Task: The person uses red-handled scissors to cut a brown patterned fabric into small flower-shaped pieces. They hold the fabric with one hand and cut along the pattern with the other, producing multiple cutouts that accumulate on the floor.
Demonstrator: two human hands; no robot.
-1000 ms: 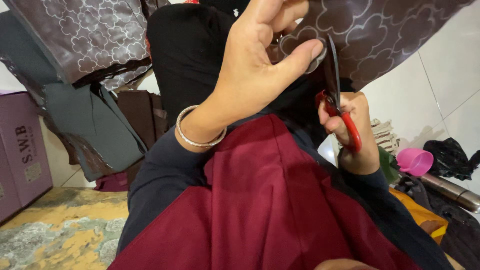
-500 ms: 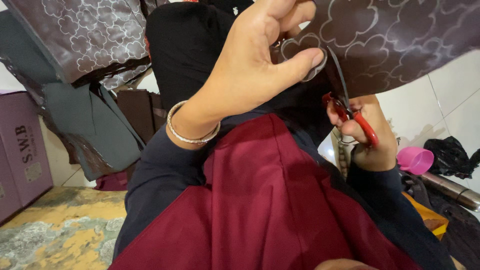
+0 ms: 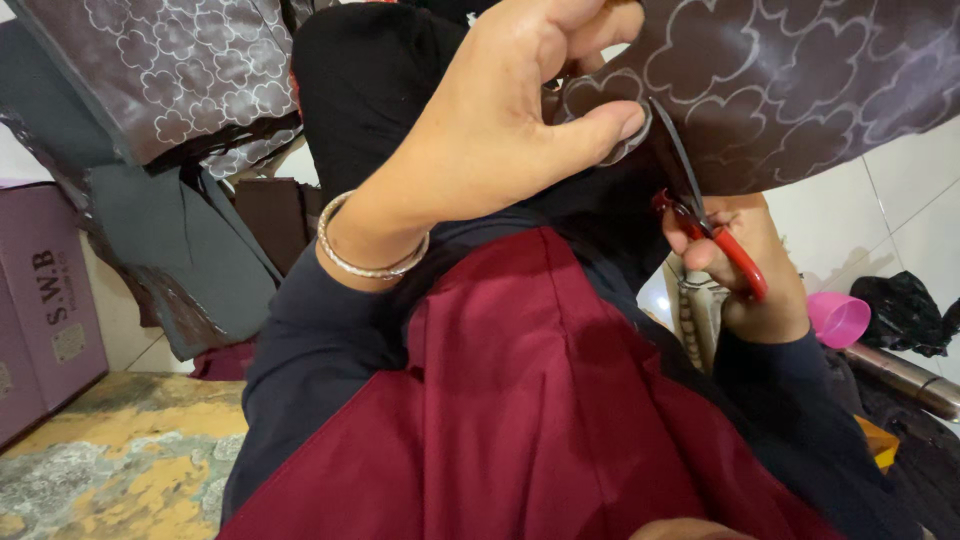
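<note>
Head view: the person sat with a dark red cloth (image 3: 560,420) over the lap, both hands raised close to the camera.
Left hand (image 3: 500,130): closed in a pinch, thumb and fingers gripping the edge of the brown cloud-patterned sheet (image 3: 800,90).
Right hand (image 3: 760,270): closed around the red handles of the scissors (image 3: 700,215).
Scissors: just under the sheet's lower edge, blades pointing up and slightly left into it, long axis steep, handles lowest.
Progress: by my reckoning the cut was mid-way; the blades sat at a cloud outline, with most of the sheet still whole.
Nearby: a pink cup (image 3: 838,318) at right, a purple box (image 3: 45,300) at left.
</note>
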